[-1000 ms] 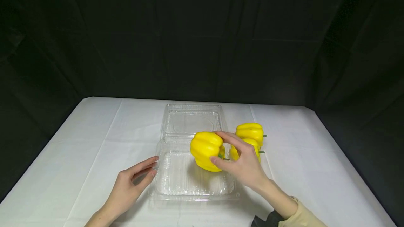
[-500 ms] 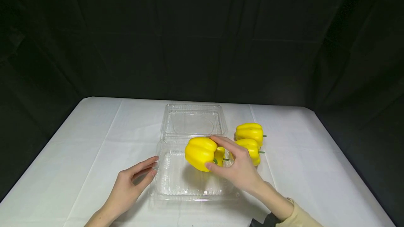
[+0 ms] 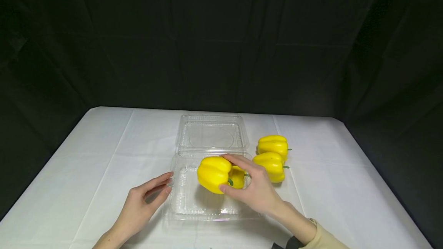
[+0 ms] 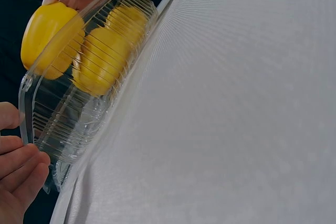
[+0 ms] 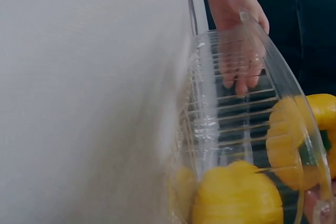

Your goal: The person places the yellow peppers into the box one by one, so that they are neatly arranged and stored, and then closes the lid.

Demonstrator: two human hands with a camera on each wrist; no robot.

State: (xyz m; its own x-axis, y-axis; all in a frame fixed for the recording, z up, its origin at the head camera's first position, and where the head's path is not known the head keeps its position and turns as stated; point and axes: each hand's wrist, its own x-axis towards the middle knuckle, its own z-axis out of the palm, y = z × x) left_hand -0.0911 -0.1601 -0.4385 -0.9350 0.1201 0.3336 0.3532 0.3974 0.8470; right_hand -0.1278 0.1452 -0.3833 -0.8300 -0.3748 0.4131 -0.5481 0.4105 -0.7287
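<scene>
One yellow bell pepper (image 3: 212,174) hangs over a clear container (image 3: 188,195), pinched in the right hand (image 3: 256,185) between thumb and fingers, while the left hand (image 3: 137,203), fingers loosely extended, sits at the rim. Likely light, firm and slick (glossy skin, after all), the pepper should suit a hold across its broad sides. No writing is legible.

Beige sleeve (image 3: 322,237), lower right of frame; black piece (image 3: 293,243) beside it, partly cut off. Left hand (image 3: 141,203), right hand (image 3: 255,187) bare.

Downward head view, low close wrist views, container (image 3: 187,201) in all
</scene>
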